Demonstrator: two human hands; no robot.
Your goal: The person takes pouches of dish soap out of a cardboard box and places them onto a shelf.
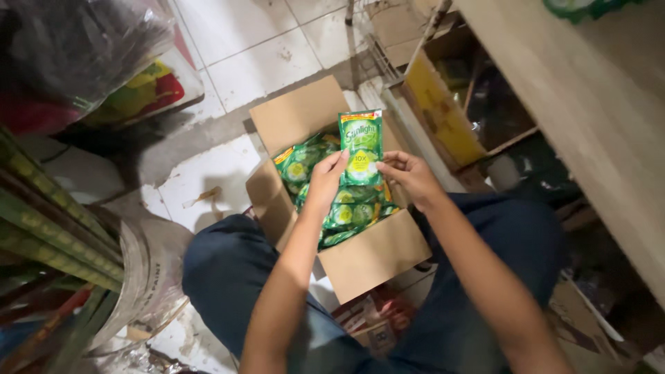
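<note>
An open cardboard box (374,256) sits on the floor between my knees, filled with several green refill pouches (350,211). Both hands hold one green pouch (361,142) upright above the box. My left hand (327,176) grips its lower left edge. My right hand (409,173) pinches its lower right edge. The pouch has a red strip along its top and a pale round patch in the middle.
A wooden counter (589,118) runs along the right, with dark shelves and a yellow carton (443,111) beneath. A plastic-wrapped bundle (76,48) lies upper left. Green and yellow rods (48,235) and a clear plastic bag (152,270) crowd the left. White floor tiles (242,48) lie beyond the box.
</note>
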